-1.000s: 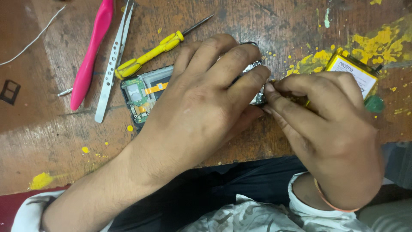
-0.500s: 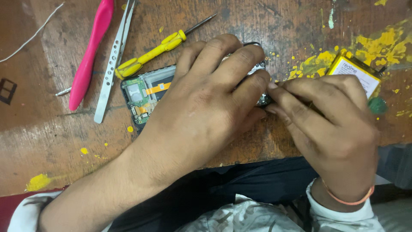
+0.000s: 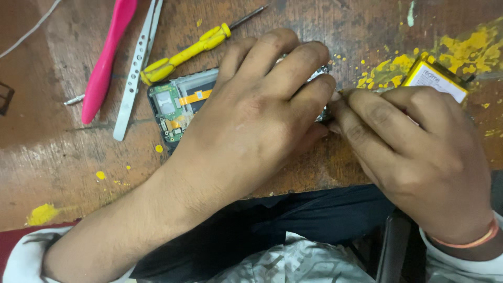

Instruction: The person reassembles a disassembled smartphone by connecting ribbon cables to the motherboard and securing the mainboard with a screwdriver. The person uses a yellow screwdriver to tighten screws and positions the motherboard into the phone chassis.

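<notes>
Your left hand [image 3: 257, 115] is pressing flat on the opened phone [image 3: 181, 105], lying lengthwise along the table's near edge, while your right hand [image 3: 419, 152] is pinching at its right end.

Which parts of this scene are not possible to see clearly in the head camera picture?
- Most of the opened phone: covered by the left hand.
- What the right hand pinches at the phone's end: hidden by the fingertips.
- Yellow flat battery: partly behind the right hand.
- Pink tool and metal tweezers: cut off by the top edge.
</notes>
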